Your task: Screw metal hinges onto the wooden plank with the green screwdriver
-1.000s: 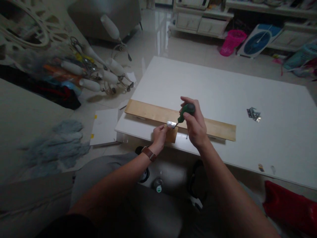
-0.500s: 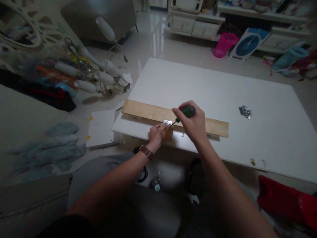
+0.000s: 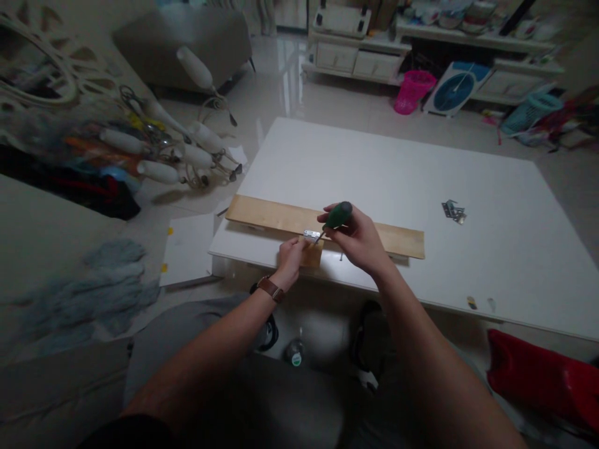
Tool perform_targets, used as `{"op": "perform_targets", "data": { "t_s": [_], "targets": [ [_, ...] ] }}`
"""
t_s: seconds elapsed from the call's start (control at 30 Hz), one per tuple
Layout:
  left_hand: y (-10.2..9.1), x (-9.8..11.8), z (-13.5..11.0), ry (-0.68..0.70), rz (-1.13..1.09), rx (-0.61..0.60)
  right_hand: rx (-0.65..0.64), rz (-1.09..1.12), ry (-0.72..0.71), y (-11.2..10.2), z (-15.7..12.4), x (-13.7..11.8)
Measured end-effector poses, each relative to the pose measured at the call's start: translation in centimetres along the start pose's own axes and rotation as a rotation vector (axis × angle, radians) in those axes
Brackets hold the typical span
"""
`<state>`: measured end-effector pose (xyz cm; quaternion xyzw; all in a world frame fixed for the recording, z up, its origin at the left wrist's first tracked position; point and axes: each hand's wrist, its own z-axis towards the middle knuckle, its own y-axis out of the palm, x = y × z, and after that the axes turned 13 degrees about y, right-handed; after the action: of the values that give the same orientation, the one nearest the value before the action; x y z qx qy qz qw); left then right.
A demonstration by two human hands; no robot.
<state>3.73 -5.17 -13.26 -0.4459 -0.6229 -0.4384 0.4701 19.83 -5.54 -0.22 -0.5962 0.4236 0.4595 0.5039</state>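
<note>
A long pale wooden board (image 3: 266, 216) lies near the front edge of the white table (image 3: 397, 181). A small wooden block (image 3: 312, 254) sits against it, joined by a small metal hinge (image 3: 311, 234). My left hand (image 3: 290, 260), with a brown watch strap on the wrist, pinches the block's left side. My right hand (image 3: 356, 238) is wrapped round a green-handled screwdriver (image 3: 336, 217), whose tip rests on the hinge.
A small heap of metal hinges and screws (image 3: 453, 211) lies on the table's right part. A white panel (image 3: 187, 248) and a lamp fixture with white shades (image 3: 173, 146) lie on the floor at left. A red bag (image 3: 538, 380) sits at lower right.
The camera tilted, shifting the scene down and left. My right hand rolled round the screwdriver handle, which now stands more upright on the hinge. My left hand kept its hold on the block.
</note>
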Motion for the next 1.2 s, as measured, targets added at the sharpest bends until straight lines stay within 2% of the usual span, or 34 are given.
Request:
{"op": "perform_targets", "data": {
  "t_s": [0.2,0.3,0.43,0.6,0.8,1.03,1.2],
  "targets": [
    [-0.7,1.0,0.7,-0.12,-0.043,-0.135,0.068,-0.055,-0.027,0.1,0.4,0.8],
    [-0.8,1.5,0.8,-0.153,-0.062,-0.162,0.054,-0.085,-0.053,0.3,0.8,0.6],
    [-0.7,1.5,0.7,-0.174,-0.086,-0.158,-0.011,-0.097,-0.08,0.2,1.0,0.5],
    [-0.8,1.2,0.8,-0.128,-0.074,-0.16,-0.067,-0.149,-0.05,0.0,1.1,1.1],
    [-0.9,1.7,0.8,-0.11,-0.04,-0.16,-0.073,-0.165,-0.057,-0.1,0.9,1.7],
    [-1.1,1.9,0.9,-0.166,-0.036,-0.184,-0.074,-0.131,-0.045,-0.3,1.0,1.8],
    [-1.2,1.6,1.1,-0.181,-0.028,-0.188,-0.064,-0.199,-0.047,-0.4,1.1,2.4]
  ]
}}
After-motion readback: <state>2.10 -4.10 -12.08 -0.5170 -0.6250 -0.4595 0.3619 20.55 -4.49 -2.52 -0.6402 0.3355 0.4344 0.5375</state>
